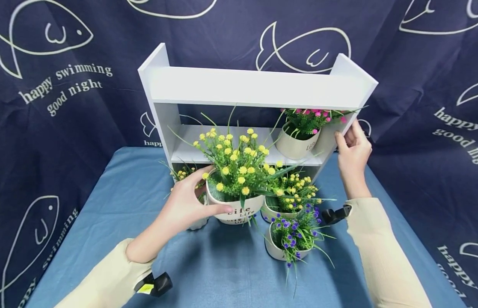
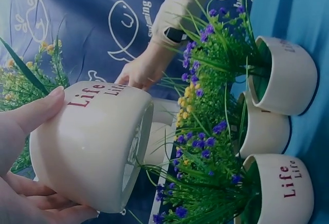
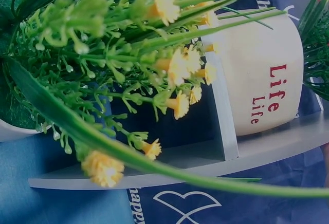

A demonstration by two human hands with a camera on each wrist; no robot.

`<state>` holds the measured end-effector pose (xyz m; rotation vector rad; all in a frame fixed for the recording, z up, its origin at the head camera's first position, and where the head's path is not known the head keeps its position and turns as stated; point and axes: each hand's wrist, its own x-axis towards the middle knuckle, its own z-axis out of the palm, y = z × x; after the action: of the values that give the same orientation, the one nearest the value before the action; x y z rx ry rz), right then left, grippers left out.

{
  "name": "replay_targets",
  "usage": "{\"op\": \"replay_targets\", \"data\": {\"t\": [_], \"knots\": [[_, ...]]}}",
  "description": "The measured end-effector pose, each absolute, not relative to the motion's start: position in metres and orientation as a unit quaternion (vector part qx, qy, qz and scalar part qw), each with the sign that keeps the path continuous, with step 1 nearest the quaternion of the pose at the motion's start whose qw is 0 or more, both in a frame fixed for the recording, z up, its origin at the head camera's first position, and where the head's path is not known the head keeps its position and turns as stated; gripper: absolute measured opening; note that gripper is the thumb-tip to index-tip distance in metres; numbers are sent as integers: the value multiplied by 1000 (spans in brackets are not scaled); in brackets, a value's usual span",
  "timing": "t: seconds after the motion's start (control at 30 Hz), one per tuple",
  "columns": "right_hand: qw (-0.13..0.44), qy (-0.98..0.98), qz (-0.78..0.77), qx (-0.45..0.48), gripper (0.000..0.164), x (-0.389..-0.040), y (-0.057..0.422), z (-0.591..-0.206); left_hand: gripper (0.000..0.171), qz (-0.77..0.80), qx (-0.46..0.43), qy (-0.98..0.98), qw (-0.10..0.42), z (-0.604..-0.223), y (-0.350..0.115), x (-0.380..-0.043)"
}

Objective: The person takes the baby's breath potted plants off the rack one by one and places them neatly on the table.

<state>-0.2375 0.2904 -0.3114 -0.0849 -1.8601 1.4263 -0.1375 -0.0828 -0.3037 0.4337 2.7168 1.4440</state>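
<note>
My left hand (image 1: 188,196) grips a white flowerpot of yellow artificial flowers (image 1: 239,209), thumb on the front by the "Life" print, fingers round the far side. It is raised above the blue cloth, and its bare underside shows in the left wrist view. My right hand (image 1: 354,152) holds the right side panel of a white shelf (image 1: 246,87), thumb on the front edge and fingers behind it. On the shelf's middle board, beside that hand, stands a white pot with pink flowers (image 1: 296,143).
A pot with purple flowers (image 1: 279,250) stands on the cloth in front of the shelf, with another yellow-flowered pot (image 1: 277,214) right behind it. Another yellow-flowered plant (image 1: 182,173) is partly hidden behind my left hand. A dark fish-print curtain (image 1: 231,38) hangs behind.
</note>
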Motion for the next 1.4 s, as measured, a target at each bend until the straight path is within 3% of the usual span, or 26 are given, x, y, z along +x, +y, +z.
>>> {"op": "replay_targets", "data": {"t": [1.03,1.4], "knots": [[384,-715,583,-30,57,-239,292,-314,102,482,120,868,33,-351,-92,-97],[385,-722,574,-33,57,-240,292,-314,96,474,148,866,62,-361,-94,-85]]}}
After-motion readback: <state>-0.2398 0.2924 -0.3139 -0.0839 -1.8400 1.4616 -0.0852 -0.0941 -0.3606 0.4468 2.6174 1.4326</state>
